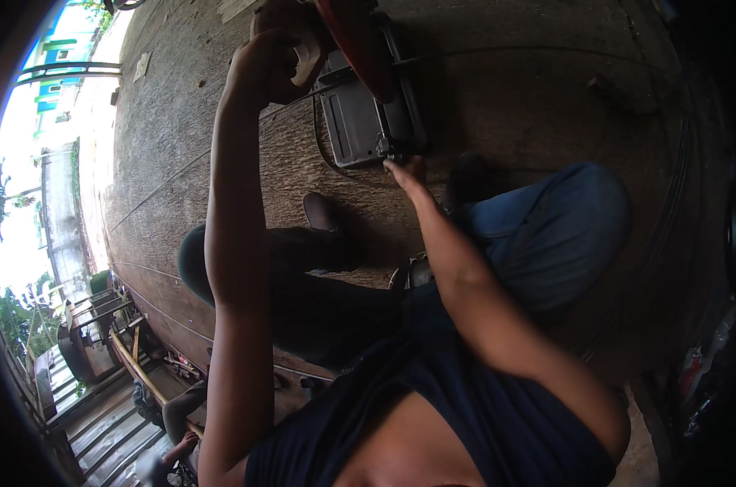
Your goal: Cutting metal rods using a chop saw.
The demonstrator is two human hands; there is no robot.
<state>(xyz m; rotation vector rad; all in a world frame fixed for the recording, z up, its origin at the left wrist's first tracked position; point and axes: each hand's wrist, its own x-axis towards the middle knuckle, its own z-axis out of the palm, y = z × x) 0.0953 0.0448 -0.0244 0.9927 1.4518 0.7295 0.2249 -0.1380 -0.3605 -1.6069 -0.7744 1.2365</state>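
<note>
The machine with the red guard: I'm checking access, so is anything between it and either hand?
Nothing visible: the left hand holds the loop-shaped handle; the right hand is at the metal fitting by the black base.

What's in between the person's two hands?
In the head view, a strip of brown floor and the machine's dark base lie between the left hand and the right hand.

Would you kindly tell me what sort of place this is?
Probably an open workshop: a red-and-black machine stands on the rough floor, and the left side opens onto daylight and a bluish building.
</note>
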